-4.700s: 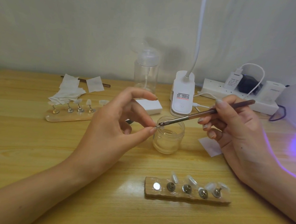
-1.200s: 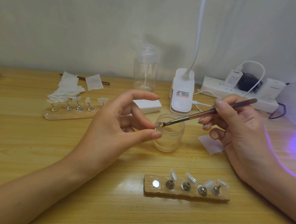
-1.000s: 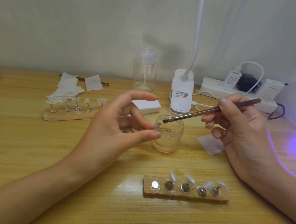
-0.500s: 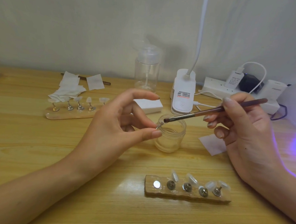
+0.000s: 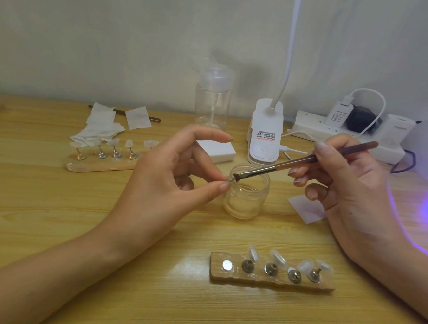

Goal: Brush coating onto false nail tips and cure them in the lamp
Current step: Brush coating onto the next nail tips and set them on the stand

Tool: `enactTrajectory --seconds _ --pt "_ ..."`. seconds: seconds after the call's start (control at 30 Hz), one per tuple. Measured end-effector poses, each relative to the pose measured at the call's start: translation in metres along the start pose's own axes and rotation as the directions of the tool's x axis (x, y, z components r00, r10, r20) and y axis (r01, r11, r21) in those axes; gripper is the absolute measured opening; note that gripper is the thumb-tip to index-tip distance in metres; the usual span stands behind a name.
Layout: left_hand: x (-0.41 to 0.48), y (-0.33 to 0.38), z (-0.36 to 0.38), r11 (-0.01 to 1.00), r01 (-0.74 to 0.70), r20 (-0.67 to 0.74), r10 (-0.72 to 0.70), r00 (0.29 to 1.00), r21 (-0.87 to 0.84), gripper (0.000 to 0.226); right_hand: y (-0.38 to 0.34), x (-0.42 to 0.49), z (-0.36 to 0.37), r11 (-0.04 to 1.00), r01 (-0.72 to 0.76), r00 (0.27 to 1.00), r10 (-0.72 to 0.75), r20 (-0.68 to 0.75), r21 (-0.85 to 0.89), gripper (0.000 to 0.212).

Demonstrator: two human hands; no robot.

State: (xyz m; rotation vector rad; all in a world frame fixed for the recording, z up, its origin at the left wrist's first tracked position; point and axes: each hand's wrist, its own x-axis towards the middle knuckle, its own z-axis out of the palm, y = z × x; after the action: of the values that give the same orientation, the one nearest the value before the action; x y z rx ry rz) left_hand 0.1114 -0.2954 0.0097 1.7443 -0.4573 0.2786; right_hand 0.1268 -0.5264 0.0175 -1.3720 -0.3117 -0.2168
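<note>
Head view: coating one false nail tip (image 5: 229, 180) over the open jar (image 5: 247, 199).

The left hand (image 5: 166, 184) pinches the tip between thumb and a fingertip; the right hand (image 5: 344, 185) grips the brush (image 5: 305, 160) pen-fashion, bristles touching the tip. Light, thin strokes seem wisest, with any drips falling into the jar. The near wooden holder (image 5: 271, 278) shows one bare magnet beside four mounted tips. The curing lamp (image 5: 426, 149) glows violet far right, with a paper wipe (image 5: 305, 208) and the right forearm between.
</note>
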Motion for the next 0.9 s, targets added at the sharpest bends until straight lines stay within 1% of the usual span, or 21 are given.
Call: enactTrajectory --seconds 0.13,0.23,0.33,0.43,0.6,0.67,0.73,0.8,0.9 --pt "0.0006 -0.0018 -0.0005 0.999 -0.027 -0.004 0.027 1.000 0.033 0.047 0.0004 -0.0003 -0.0014 0.998 -0.041 0.999 0.039 -0.037 -0.049 0.019" --pt "0.0010 -0.0021 -0.0004 0.998 -0.041 0.000 0.041 0.999 0.053 0.048 0.0008 -0.0001 -0.0027 0.999 -0.012 0.998 0.010 -0.059 -0.031 0.016" --pt "0.0007 -0.0027 -0.0008 0.995 -0.062 0.009 0.062 0.998 0.077 0.049 0.0001 0.0001 -0.0014 0.999 0.028 0.999 -0.027 -0.039 0.021 0.019" --pt "0.0005 -0.0018 -0.0001 0.992 -0.086 0.010 0.085 0.996 0.096 0.047 0.0000 0.0004 0.0012 1.000 0.010 1.000 -0.010 0.001 0.016 0.016" --pt "0.0005 -0.0009 0.0004 0.990 -0.097 0.012 0.096 0.995 0.105 0.046 0.0014 0.0013 -0.0019 0.998 -0.044 0.998 0.042 -0.055 -0.035 0.020" --pt "0.0005 -0.0013 0.0006 0.989 -0.100 0.018 0.099 0.995 0.107 0.047 0.0018 0.0016 -0.0026 1.000 -0.019 0.999 0.019 -0.051 -0.004 0.014" --pt "0.0005 -0.0012 0.0007 0.989 -0.100 0.018 0.099 0.995 0.105 0.046 0.0013 0.0018 -0.0017 0.999 0.009 1.000 -0.008 -0.022 0.032 0.015" --pt "0.0008 -0.0013 0.0006 0.989 -0.104 0.017 0.103 0.995 0.106 0.046 0.0009 0.0015 -0.0001 1.000 -0.004 1.000 0.004 -0.004 0.029 0.016" --pt "0.0007 -0.0020 -0.0001 0.988 -0.108 0.021 0.106 0.994 0.111 0.047 0.0020 0.0019 -0.0009 0.999 -0.046 0.999 0.045 -0.030 -0.017 0.016"
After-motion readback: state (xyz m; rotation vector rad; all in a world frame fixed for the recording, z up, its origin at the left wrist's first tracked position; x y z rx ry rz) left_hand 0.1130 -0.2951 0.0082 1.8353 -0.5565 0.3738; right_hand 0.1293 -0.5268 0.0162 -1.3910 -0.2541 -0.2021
